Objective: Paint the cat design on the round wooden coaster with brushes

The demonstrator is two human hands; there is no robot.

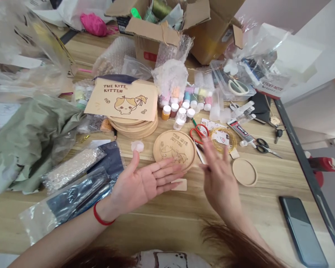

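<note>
Pale engraved wood forms the round coaster, marked "The Kite Kitten", which lies flat on the wooden table just beyond both hands; neither hand has hold of anything at this instant; the left hand, with a red cord bracelet at its wrist, is fully open and palm up, its straight fingers reaching to the coaster's near edge, though whether they touch it cannot be told; the right hand is blurred, raised with fingers spread wide just right of the coaster, and appears empty; a clear round piece sits just left of the coaster, and a small flat wooden tag lies near it; red-handled scissors and a coil of gold wire lie to the far right; a recessed wooden disc rests further right; small lidded pots stand beyond.
</note>
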